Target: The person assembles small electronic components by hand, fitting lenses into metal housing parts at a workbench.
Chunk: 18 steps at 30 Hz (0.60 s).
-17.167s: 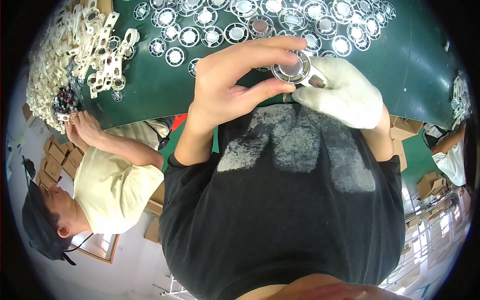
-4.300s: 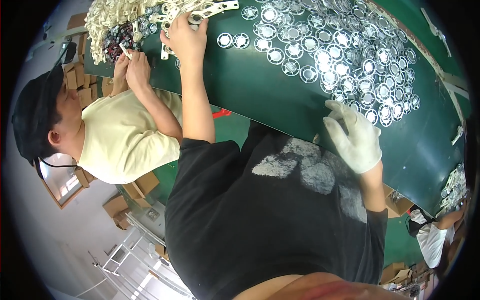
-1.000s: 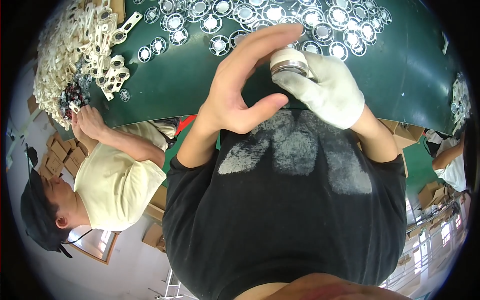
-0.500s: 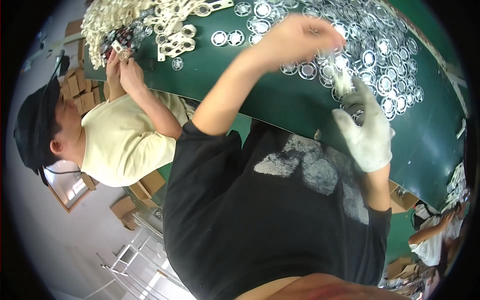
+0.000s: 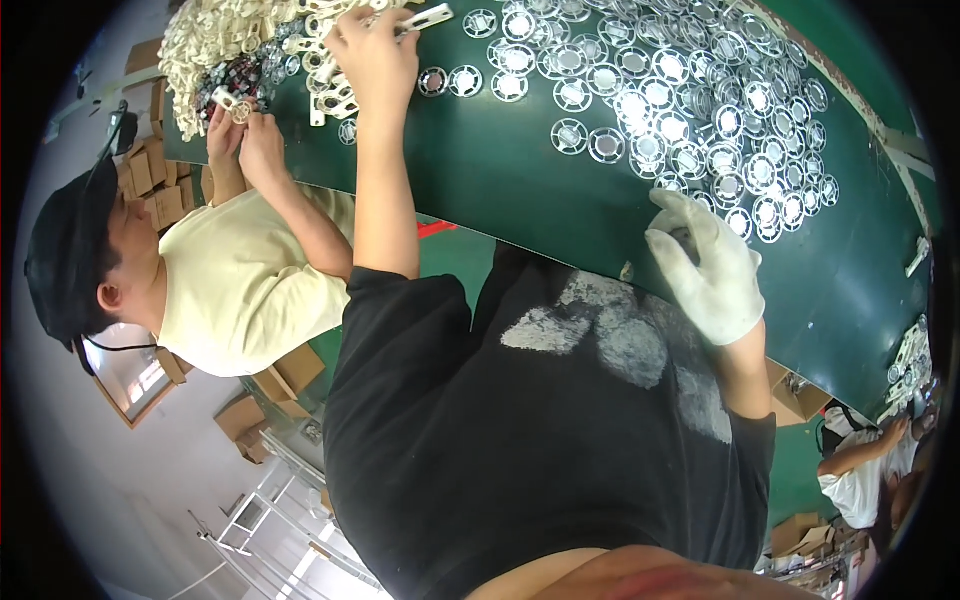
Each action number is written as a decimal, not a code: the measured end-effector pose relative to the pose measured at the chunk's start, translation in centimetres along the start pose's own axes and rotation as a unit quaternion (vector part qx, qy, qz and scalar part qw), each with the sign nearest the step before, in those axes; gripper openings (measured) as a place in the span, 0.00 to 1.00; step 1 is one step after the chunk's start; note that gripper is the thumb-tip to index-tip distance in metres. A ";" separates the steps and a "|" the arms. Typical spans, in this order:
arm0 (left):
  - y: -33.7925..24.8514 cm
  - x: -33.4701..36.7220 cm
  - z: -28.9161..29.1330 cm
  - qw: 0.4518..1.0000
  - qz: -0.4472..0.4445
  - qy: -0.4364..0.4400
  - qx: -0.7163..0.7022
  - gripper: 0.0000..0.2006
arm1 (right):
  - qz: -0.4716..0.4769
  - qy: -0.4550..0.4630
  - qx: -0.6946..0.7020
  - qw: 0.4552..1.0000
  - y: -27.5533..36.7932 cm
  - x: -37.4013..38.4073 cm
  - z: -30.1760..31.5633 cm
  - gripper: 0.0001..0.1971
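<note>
My bare left hand [image 5: 378, 62] is at the far left-centre of the green table, its fingers bent down and closed on a cream plastic part [image 5: 428, 18] with a slotted arm. More cream parts [image 5: 333, 98] lie around and under the fingertips, partly hidden by them. My right hand [image 5: 708, 270] wears a white glove and hovers over the near table edge, just below the round clear-and-silver discs [image 5: 648, 148]. Its fingers and thumb curl toward each other; whatever is between them is too shadowed to name.
At left, a co-worker in a pale yellow shirt [image 5: 255, 270] handles a cream part [image 5: 236, 106] beside a heap of cream parts [image 5: 195, 60] and small dark pieces [image 5: 238, 82]. Cardboard boxes [image 5: 287, 378] stand behind. Another person [image 5: 855, 470] works at far right.
My left hand has swung from above the discs leftward to the cream parts. My gloved right hand has drawn slightly left and away from the discs, its fingers curling more.
</note>
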<state>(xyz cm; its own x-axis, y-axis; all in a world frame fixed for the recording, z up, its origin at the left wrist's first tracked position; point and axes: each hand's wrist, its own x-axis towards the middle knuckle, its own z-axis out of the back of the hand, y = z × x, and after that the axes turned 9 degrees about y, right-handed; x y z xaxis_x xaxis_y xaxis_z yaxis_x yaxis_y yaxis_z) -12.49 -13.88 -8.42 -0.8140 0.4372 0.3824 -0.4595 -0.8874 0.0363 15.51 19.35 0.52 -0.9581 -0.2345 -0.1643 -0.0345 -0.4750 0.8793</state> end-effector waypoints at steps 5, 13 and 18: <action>-1.2 -1.2 2.3 0.983 -0.002 -0.052 -0.174 0.10 | 0.032 -0.007 -0.041 0.999 0.6 0.7 -0.1 0.18; -16.8 -5.8 11.5 0.823 -0.159 0.224 -0.497 0.17 | 0.180 -0.138 -0.349 0.909 1.1 2.9 -1.2 0.26; -18.3 -7.3 10.4 0.812 -0.007 0.186 -0.554 0.11 | 0.001 -0.063 -0.332 0.941 0.0 0.9 -1.7 0.17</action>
<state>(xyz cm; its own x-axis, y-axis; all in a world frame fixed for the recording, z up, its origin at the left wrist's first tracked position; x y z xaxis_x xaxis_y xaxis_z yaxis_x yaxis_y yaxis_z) 5.57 -2.41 -2.25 -0.7627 0.6423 0.0761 -0.3390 -0.2968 -0.8927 15.15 17.70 -0.37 -0.9856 -0.1534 -0.0706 0.1129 -0.9095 0.4000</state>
